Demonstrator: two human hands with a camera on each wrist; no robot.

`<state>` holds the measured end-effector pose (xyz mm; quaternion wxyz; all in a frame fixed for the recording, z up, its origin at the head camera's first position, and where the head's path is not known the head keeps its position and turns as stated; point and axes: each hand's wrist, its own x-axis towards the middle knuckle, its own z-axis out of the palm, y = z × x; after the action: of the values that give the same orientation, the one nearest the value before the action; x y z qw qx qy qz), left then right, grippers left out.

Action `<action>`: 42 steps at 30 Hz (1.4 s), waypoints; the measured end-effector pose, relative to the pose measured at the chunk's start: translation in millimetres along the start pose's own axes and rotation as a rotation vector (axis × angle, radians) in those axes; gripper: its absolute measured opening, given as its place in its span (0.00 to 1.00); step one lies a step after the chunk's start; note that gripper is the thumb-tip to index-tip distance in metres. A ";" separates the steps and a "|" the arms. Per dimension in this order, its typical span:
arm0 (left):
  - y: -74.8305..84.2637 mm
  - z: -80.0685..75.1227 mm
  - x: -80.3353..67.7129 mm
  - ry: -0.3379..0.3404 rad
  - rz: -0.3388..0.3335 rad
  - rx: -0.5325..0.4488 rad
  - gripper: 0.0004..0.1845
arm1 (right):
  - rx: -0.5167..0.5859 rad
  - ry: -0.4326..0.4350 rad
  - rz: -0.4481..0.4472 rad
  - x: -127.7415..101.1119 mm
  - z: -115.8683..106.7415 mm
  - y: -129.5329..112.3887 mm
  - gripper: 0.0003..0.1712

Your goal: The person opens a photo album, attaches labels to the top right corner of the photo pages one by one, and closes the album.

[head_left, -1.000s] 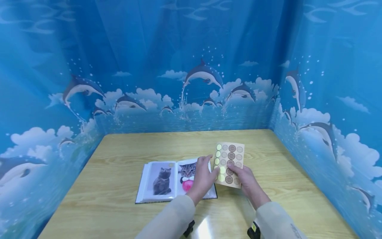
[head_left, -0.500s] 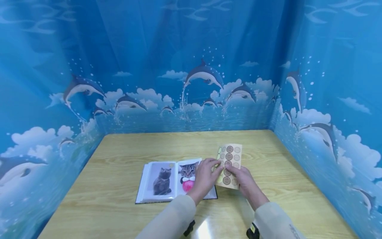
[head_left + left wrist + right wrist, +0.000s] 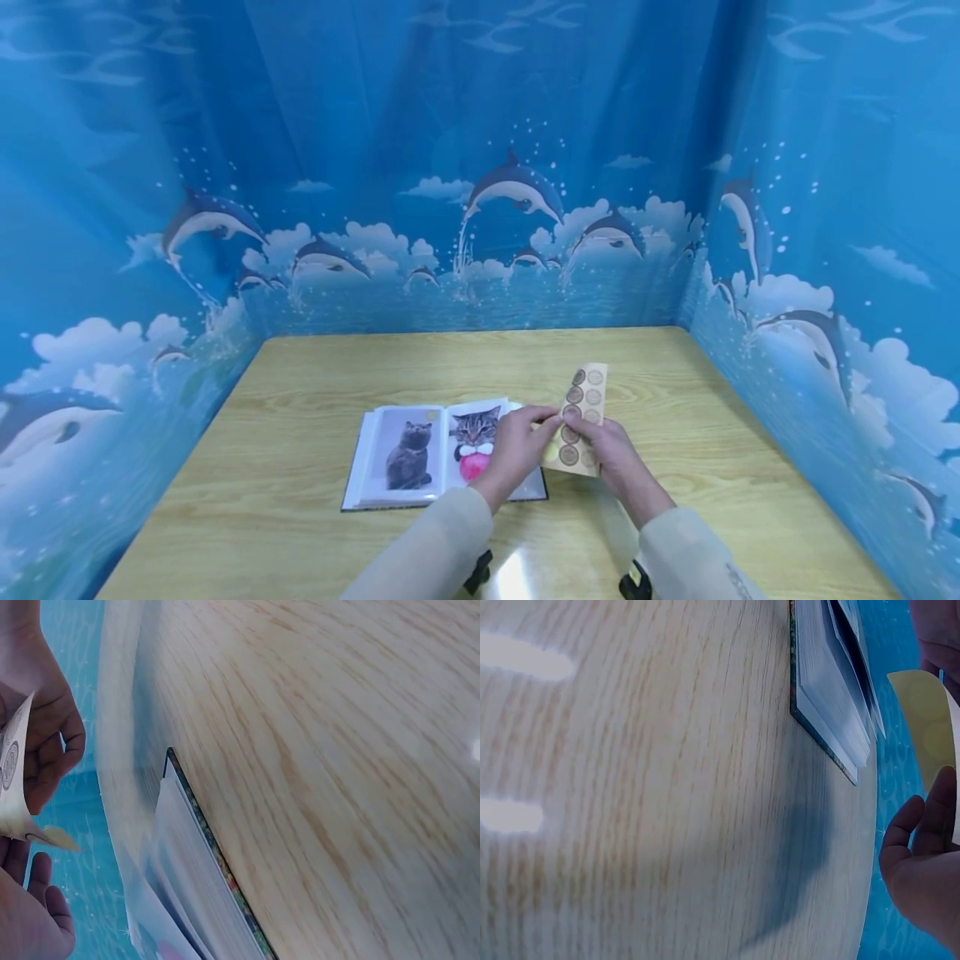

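A sheet of round stickers [image 3: 594, 397], with brown and pale yellow circles in columns, is held up over the table to the right of the photo album [image 3: 366, 458]. My right hand [image 3: 624, 460] grips its lower right part, thumb on the front and fingers behind. My left hand [image 3: 516, 443] pinches the sheet's left side, where it bends and the left column is mostly hidden. In the left wrist view the sheet's edge [image 3: 13, 780] curls between both hands. The right wrist view shows the sheet's yellowish side [image 3: 924, 724] above my right fingers [image 3: 935, 817].
The album lies open on the wooden table [image 3: 300, 542], with a grey cat photo [image 3: 408, 454] on the left page and a tabby cat photo [image 3: 474, 427] on the right. A round sticker [image 3: 431, 415] sits on the grey cat's page. A blue dolphin-print curtain [image 3: 360, 167] encloses the table.
My left hand has shifted slightly right onto the sheet, and its fingers have closed to a pinch. The sheet's left side has bent back, hiding its left columns. My right hand has barely moved.
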<state>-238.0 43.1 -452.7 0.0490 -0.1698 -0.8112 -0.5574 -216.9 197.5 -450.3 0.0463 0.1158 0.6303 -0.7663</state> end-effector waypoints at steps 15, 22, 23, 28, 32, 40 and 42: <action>-2.4 -3.0 2.0 0.004 -0.014 -0.043 0.09 | -0.036 -0.029 -0.009 0.8 0.6 4.1 0.22; -0.9 -5.8 0.9 0.007 -0.011 -0.021 0.09 | -0.050 -0.027 -0.007 1.0 1.1 5.0 0.20; -0.9 -6.1 0.7 0.008 -0.017 -0.023 0.09 | -0.054 -0.026 -0.008 0.8 1.4 5.0 0.20; -2.7 -6.3 0.8 0.006 -0.050 -0.056 0.08 | -0.087 -0.028 -0.012 -0.9 2.3 4.2 0.20; -4.4 -5.6 1.5 0.017 -0.061 -0.064 0.07 | -0.089 -0.025 -0.005 -0.8 1.6 4.8 0.20; -6.7 -6.6 2.6 0.035 -0.108 -0.089 0.05 | -0.134 0.035 0.003 0.8 -1.2 4.6 0.20; -7.4 -7.6 3.4 0.044 -0.110 -0.092 0.05 | -0.164 0.059 -0.001 1.7 -2.4 4.8 0.21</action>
<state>-244.5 34.5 -455.5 0.0280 -0.1146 -0.7917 -0.5994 -217.2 199.0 -455.7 0.0368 0.1338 0.6921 -0.7083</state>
